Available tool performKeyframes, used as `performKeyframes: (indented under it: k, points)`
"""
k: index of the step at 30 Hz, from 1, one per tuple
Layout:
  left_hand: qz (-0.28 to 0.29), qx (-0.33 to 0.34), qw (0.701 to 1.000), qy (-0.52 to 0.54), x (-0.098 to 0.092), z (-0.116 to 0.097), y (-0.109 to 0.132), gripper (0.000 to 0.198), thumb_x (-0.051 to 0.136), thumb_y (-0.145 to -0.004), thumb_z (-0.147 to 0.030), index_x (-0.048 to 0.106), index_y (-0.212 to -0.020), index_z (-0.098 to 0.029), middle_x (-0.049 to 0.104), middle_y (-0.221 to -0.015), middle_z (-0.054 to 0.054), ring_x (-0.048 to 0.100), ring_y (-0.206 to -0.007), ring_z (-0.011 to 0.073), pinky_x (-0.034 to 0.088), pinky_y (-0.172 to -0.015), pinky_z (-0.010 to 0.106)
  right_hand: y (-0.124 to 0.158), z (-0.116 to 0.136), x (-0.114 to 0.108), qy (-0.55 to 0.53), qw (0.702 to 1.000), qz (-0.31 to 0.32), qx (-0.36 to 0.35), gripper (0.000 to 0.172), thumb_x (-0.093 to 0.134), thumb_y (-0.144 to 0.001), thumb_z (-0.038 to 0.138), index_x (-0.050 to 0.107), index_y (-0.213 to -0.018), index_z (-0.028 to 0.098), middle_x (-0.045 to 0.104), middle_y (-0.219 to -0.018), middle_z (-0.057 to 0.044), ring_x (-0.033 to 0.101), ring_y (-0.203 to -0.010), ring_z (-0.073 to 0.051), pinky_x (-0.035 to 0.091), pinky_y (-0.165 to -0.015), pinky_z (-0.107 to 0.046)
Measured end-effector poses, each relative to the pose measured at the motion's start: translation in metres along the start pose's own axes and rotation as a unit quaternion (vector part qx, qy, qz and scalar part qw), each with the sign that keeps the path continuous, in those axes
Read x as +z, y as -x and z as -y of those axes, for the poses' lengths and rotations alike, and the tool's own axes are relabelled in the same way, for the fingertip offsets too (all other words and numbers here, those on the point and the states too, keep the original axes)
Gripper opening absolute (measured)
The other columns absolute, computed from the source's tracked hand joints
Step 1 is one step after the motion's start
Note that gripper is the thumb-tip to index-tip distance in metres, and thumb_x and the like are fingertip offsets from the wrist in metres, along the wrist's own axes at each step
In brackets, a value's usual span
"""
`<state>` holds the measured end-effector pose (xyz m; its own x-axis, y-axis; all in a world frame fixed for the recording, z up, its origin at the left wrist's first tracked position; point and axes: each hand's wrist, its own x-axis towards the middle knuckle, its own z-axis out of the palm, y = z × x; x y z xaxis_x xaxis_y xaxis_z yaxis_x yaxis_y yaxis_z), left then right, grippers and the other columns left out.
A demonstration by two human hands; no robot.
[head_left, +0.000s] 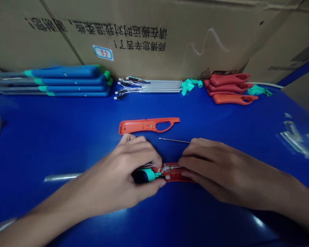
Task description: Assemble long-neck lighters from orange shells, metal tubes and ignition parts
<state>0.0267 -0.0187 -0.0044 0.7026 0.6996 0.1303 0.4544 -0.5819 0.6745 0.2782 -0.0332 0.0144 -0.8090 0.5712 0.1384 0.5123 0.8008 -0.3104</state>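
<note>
My left hand [115,175] grips a teal and black plastic piece [145,175] with thin white wires [151,167] running out of it. My right hand [216,168] closes over a red-orange plastic handle shell [176,175], mostly hidden, lying on the table with a small metal fitting inside. The two hands nearly meet over it. A thin metal rod [173,140] lies just above my right fingers. Further ahead sits a loose orange half shell [146,125]. A silver tube [61,177] extends from under my left hand.
The blue work table [54,130] holds a row of blue-handled rods [64,71], silver tubes with wires [154,86], teal small parts [187,85] and stacked orange shells [229,85]. Cardboard boxes [134,34] stand behind. Clear plastic pieces [295,139] lie at right.
</note>
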Motion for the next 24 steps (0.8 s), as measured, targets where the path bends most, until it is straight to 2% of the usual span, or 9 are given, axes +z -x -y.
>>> performKeyframes:
  k: [11,17,24]
  points:
    - [0.009,0.000,1.000,0.001,-0.0002,0.0006,-0.0006,0.006,0.070,-0.085,-0.022,0.065,-0.089,-0.023,0.065,-0.085,-0.004,0.059,-0.084,0.0138,0.041,-0.082,0.032,-0.0009,-0.0013,0.0004,-0.017,1.000,0.018,0.005,0.019,0.052,-0.097,0.013,0.070,-0.100,0.009,0.062,-0.088,-0.009,0.053,-0.080,-0.020,0.046,-0.071,-0.035]
    - [0.024,0.003,1.000,-0.006,-0.0014,-0.0003,0.0004,0.004,0.068,-0.087,-0.023,0.068,-0.090,-0.025,0.066,-0.090,-0.003,0.060,-0.086,0.0146,0.040,-0.086,0.034,-0.0013,-0.0032,0.0026,-0.049,0.998,0.029,0.040,0.016,0.052,-0.095,0.008,0.068,-0.099,0.011,0.061,-0.093,-0.007,0.052,-0.083,-0.019,0.045,-0.074,-0.033]
    - [0.020,0.007,1.000,-0.009,-0.0010,0.0000,0.0007,0.005,0.068,-0.087,-0.022,0.070,-0.090,-0.025,0.066,-0.089,-0.002,0.060,-0.085,0.0152,0.040,-0.086,0.034,-0.0019,-0.0032,0.0030,-0.070,0.996,0.021,0.048,0.017,0.052,-0.098,0.013,0.068,-0.101,0.013,0.062,-0.092,-0.006,0.054,-0.084,-0.018,0.044,-0.075,-0.031]
